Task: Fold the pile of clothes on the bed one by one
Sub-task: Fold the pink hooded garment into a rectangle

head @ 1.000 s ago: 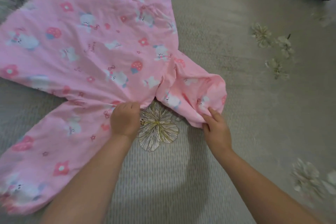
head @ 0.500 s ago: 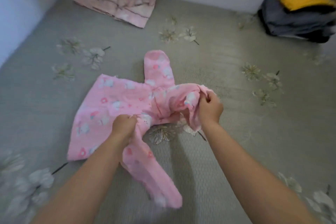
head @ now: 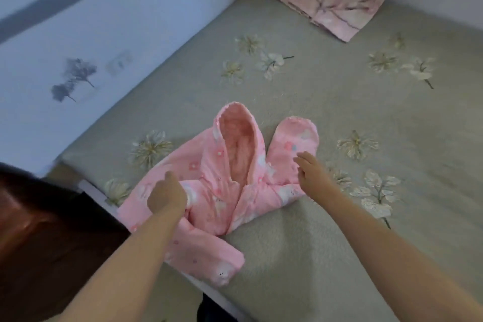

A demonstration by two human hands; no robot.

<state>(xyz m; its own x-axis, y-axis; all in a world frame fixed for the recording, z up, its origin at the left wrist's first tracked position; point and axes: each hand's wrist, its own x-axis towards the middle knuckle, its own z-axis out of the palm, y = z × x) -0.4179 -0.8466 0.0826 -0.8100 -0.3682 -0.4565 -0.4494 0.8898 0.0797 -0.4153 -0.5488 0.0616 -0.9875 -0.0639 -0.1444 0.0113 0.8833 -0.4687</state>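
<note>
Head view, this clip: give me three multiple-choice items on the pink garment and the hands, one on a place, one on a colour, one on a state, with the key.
1. Where does the folded cloth lie relative to the pink hooded garment?
A. In the far corner of the bed
B. Under the garment
C. On the floor

2. What colour is the bedspread?
A. Dark blue
B. Pale grey-green with flowers
C. Red

3. What is the right hand doing?
A. Gripping a hanger
B. Hovering open over the garment by the sleeve
C. Holding the folded cloth

Key: 1 A, the cloth sits by the far wall, well apart from the garment. 2 B, pale fabric with flower patterns shows all around. 3 B, its fingers are spread and hold nothing, while the left hand rests on the garment's left side, its fingers hidden.
</note>
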